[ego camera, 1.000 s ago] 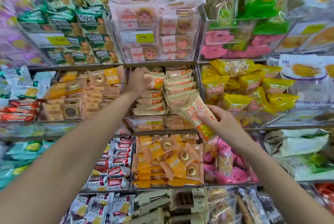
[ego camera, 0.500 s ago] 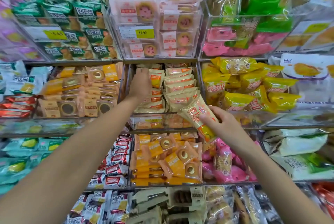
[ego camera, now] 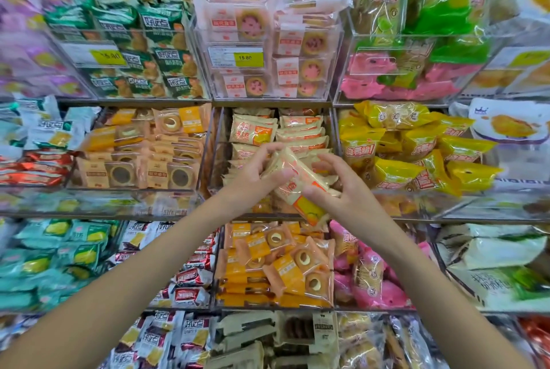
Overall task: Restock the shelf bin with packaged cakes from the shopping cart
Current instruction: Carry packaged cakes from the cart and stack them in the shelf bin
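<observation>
A cream and orange packaged cake point(ego camera: 297, 182) hangs tilted in front of the middle clear shelf bin point(ego camera: 215, 142). My left hand point(ego camera: 256, 173) pinches its upper left edge, and my right hand point(ego camera: 339, 190) holds its right side with curled fingers. Behind my hands the bin holds stacked packs of the same cake point(ego camera: 253, 133), partly hidden by my fingers. The shopping cart is out of view.
Clear bins of other snacks surround it: orange ring cakes point(ego camera: 143, 148) to the left, yellow packs point(ego camera: 416, 148) to the right, pink-labelled cakes point(ego camera: 268, 41) above, more orange ring cakes point(ego camera: 276, 264) below. Yellow price tags point(ego camera: 248, 57) sit on the upper bins.
My left hand has come down out of the bin to the pack that my right hand held. Both hands now hold it in front of the bin.
</observation>
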`<state>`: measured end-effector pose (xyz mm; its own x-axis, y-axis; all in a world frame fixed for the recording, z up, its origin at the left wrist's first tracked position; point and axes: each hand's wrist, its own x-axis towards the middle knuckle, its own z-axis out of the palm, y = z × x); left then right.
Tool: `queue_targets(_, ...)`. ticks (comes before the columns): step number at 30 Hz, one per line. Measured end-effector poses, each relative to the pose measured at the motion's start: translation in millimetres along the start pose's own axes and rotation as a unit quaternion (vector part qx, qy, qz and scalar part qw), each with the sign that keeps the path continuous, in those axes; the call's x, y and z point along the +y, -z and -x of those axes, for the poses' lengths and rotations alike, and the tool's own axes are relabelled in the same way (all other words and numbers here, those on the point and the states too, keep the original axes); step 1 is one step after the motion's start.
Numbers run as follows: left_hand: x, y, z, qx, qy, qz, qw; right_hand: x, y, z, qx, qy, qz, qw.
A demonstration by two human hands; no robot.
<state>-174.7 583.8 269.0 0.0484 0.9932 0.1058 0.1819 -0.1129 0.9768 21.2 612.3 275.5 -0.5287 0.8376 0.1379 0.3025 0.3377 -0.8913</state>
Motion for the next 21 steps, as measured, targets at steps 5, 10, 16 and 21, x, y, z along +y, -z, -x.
queue_targets(5, -8.4, -4.0, 0.2, 0.096, 0.021, 0.118, 0.988, -0.9, -4.6, -7.3, 0.002, -0.044, -0.141, 0.989)
queue_targets(10, -10.9, 0.2, 6.1, 0.073, 0.033, -0.028, 0.996, 3.7, 0.4, -10.1, 0.017, -0.034, -0.097, 0.995)
queue_targets(16, 19.6, 25.5, 2.6, -0.158, 0.039, -0.237, 0.958, 2.5, 3.9, -11.0, -0.042, -0.011, -0.085, 0.995)
queue_targets(21, 30.7, 23.0, -8.3, -0.162, 0.046, -0.258, 0.951, -0.8, 3.7, -13.6, -0.048, -0.003, -0.088, 0.995)
